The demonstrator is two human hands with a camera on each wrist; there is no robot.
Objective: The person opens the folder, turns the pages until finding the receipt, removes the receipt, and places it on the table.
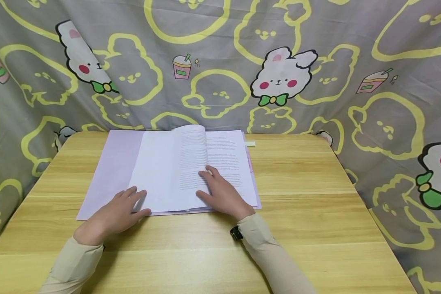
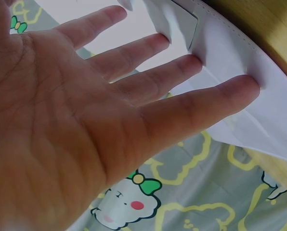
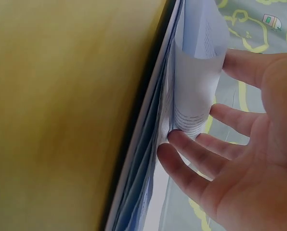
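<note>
An open booklet in a pale lilac cover (image 1: 122, 163) lies on the wooden table. Its left side shows a blank white page (image 1: 156, 171), its right side a printed page (image 1: 228, 163). Between them a printed leaf (image 1: 192, 151) stands curled over toward the left. My left hand (image 1: 115, 214) rests at the lower left of the booklet, its spread fingers (image 2: 182, 108) touching the cover and page edge. My right hand (image 1: 224, 192) is at the curled leaf; in the right wrist view its extended fingers (image 3: 196, 156) touch the bent paper (image 3: 196, 86) without gripping it.
A pale green tab (image 1: 250, 143) and a pink tab (image 1: 250, 162) stick out from the booklet's right edge. The wooden table (image 1: 301, 204) extends around it. A grey curtain (image 1: 220, 53) with rabbit pictures hangs behind and at both sides. A dark band (image 1: 236, 233) circles the right wrist.
</note>
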